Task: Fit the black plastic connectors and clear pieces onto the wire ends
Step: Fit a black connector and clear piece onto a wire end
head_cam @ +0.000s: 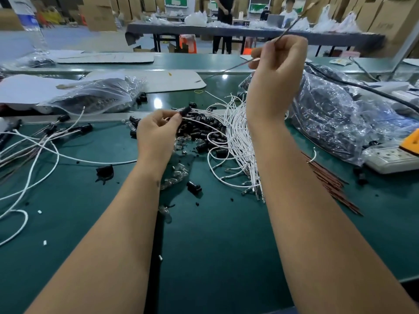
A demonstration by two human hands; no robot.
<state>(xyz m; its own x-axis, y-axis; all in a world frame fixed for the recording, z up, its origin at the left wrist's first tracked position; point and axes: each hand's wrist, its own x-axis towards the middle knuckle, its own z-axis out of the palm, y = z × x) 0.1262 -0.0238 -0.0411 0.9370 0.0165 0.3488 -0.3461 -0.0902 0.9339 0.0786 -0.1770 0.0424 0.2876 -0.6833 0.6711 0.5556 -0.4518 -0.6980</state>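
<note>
Gripping on both sides is what I see: my left hand (158, 130) pinches a black connector (185, 110) between thumb and fingertips, low over the green tabletop (215, 245), with a white wire running from the connector off toward 3 o'clock. My right hand (277, 66) is raised high at about 1 o'clock from the left one, fingers curled around a thin dark wire (226, 70) that slants from upper right, through the fist, and down toward 8 o'clock.

Just beside the left hand, at its 3 o'clock, lies a heap of loose black connectors (204, 132). At 4 o'clock from that heap spreads a thick bundle of white wires (240, 143), their metal-tipped ends fanned out toward 6 o'clock. A few small clear pieces (175, 175) sit on the tabletop at 6 o'clock of the left hand, next to a single black connector lying apart.

At 9 o'clock I see finished-looking wires (45, 141) with black ends, trailing off the left edge. A bundle of reddish-brown wires (328, 180) lies at 4 o'clock, near a white power strip (390, 158). Clear plastic bags of dark parts rest at 10 o'clock (95, 96) and at 2 o'clock (340, 114). Far behind, people stand and sit at a long grey table (249, 30).
</note>
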